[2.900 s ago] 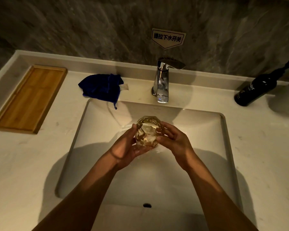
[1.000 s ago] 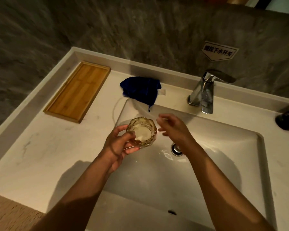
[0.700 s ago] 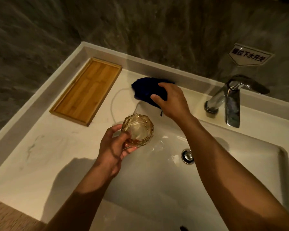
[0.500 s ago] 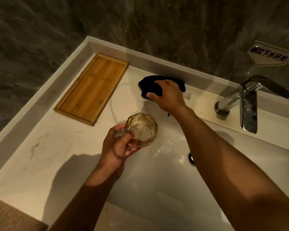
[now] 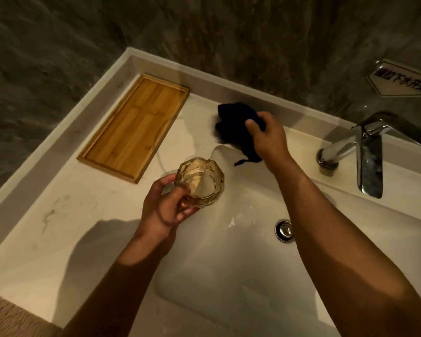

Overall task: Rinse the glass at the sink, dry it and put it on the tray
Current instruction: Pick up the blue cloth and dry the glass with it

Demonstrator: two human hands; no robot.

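My left hand [image 5: 167,207] grips a faceted amber glass [image 5: 201,182], mouth up, above the left edge of the white sink basin [image 5: 229,263]. My right hand [image 5: 269,138] is closed on a dark blue cloth [image 5: 233,122] that sits bunched on the counter behind the basin's back left corner. A bamboo tray [image 5: 134,127] lies bare on the counter to the left, near the back wall. The chrome faucet [image 5: 365,154] stands at the right; no water stream shows.
The white counter [image 5: 58,227] wraps the basin, with a raised ledge at the back and left. The drain plug [image 5: 284,231] sits in the basin floor. A sign [image 5: 401,80] hangs on the dark stone wall.
My right hand left the glass, reached back left and closed on the blue cloth. The left hand keeps the glass alone. My view swung to the left.
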